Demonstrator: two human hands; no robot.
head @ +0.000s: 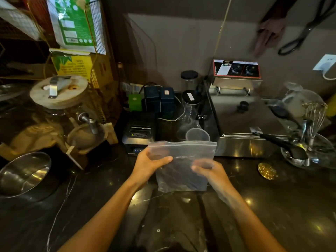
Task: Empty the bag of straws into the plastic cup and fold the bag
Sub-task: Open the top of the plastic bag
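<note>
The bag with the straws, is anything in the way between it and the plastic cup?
Nothing visible. Both hands, left hand and right hand, hold the clear zip-top plastic bag upright above the dark counter. The clear plastic cup stands right behind the bag's top edge.

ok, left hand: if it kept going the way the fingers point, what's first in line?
The left hand points right, across the bag it pinches. Past the bag, likely the right hand, whose fingertips face it; depth is hard to judge.
</note>
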